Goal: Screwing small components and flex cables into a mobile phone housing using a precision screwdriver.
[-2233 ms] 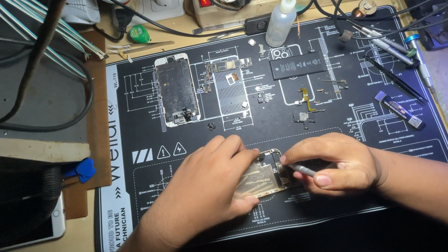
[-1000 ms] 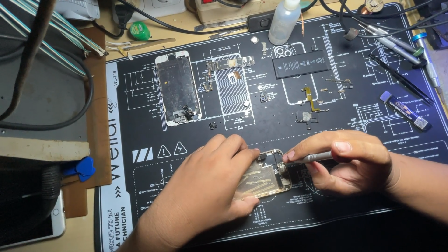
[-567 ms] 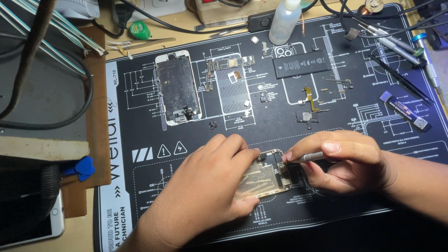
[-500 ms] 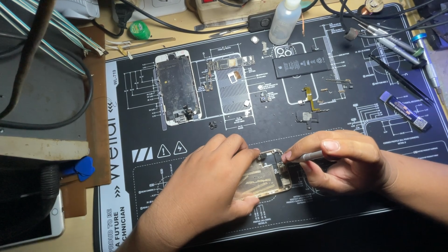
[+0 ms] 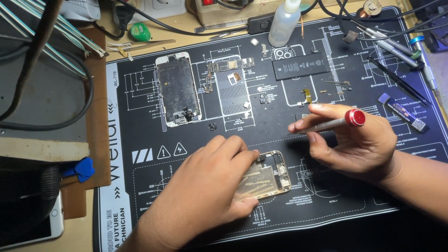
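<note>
My left hand [image 5: 205,186] presses down on an opened phone housing [image 5: 268,176] lying on the black repair mat [image 5: 140,93], fingers over its left half. To the right, my right hand [image 5: 357,140] is raised above the mat and grips a thin silver screwdriver with a red cap [image 5: 347,120], held nearly level with its tip pointing left, clear of the housing.
Further back on the mat lie a removed screen panel [image 5: 177,88], a circuit board [image 5: 231,67], a black battery [image 5: 302,65] and small loose parts. A white bottle [image 5: 283,21], tweezers and tools [image 5: 396,77] sit at back right. A blue pick [image 5: 83,168] and a phone [image 5: 32,228] lie at left.
My right hand has lifted the screwdriver away from the housing and moved up and to the right. The left hand has stayed on the housing.
</note>
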